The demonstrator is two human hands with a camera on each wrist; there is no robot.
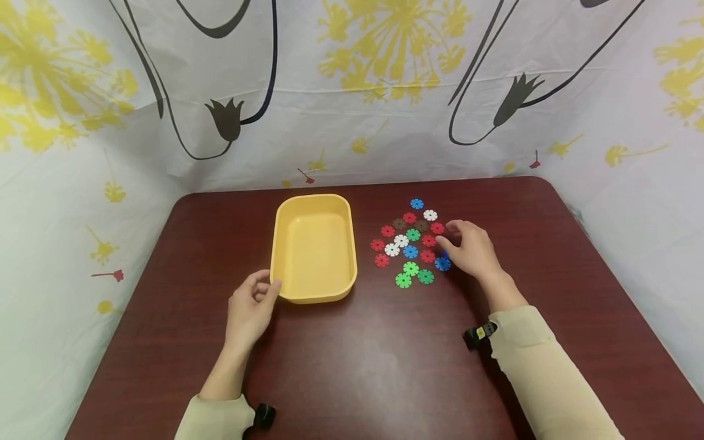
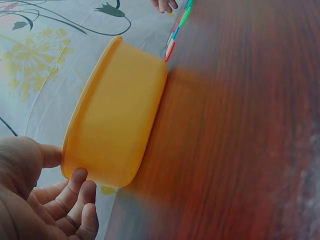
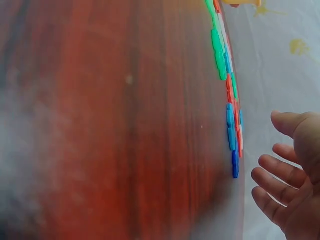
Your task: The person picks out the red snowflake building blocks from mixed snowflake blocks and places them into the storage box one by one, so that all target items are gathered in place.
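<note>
Live on all three views now, and I can read no words, brands or numbers anywhere. Closest I'm getting to a sign is behind the right hand (image 1: pixel 472 247), by the wrist: a small yellow label (image 1: pixel 481 333) on a black gadget (image 1: pixel 471 340) at the sleeve cuff. There's a dark mark on it, too small for me to make out. Behind the left hand (image 1: pixel 250 308), a second gadget (image 1: pixel 265 415) gives me nothing legible.
</note>
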